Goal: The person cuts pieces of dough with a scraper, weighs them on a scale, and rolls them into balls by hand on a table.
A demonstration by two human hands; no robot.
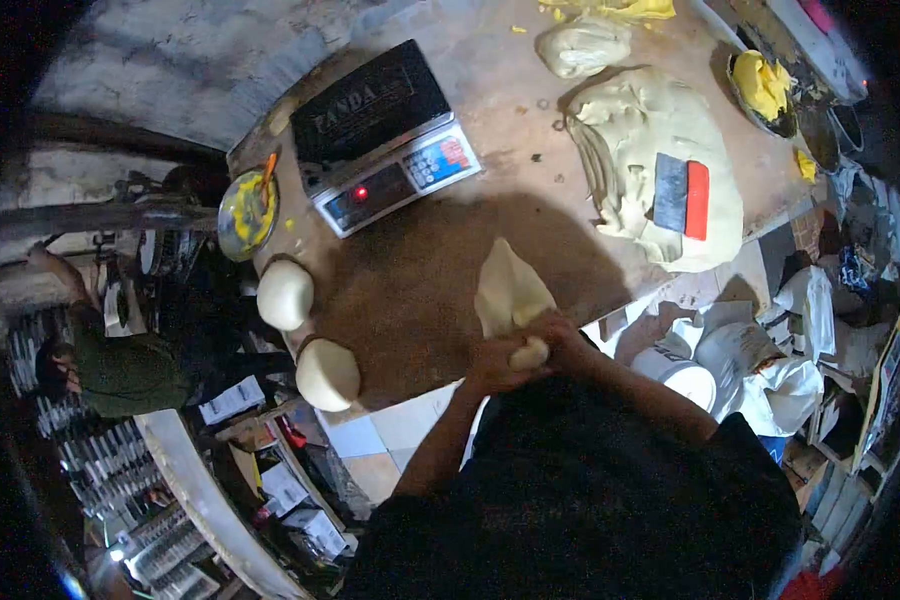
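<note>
At the table's near edge, my left hand (pixel 500 370) and my right hand (pixel 558 332) are closed around a piece of pale dough (pixel 508 285). Its pointed, flattened end reaches away from me over the board, and a small rounded bulge shows between my hands. Fingers are partly hidden by the dough and by each other. To the left sit two smooth dough balls, one (pixel 285 296) behind the other (pixel 328 375). A large soft dough mass (pixel 660 130) spreads on the right, with a red-handled dough scraper (pixel 684 195) lying on it.
A digital scale (pixel 400 185) with a dark platform stands at the back left. Beside it is a bowl (pixel 248 215) with yellow residue. A smaller dough lump (pixel 582 48) and a yellow-filled bowl (pixel 763 90) are farther back. White buckets (pixel 675 378) stand right, below the table; another person (pixel 120 360) is left.
</note>
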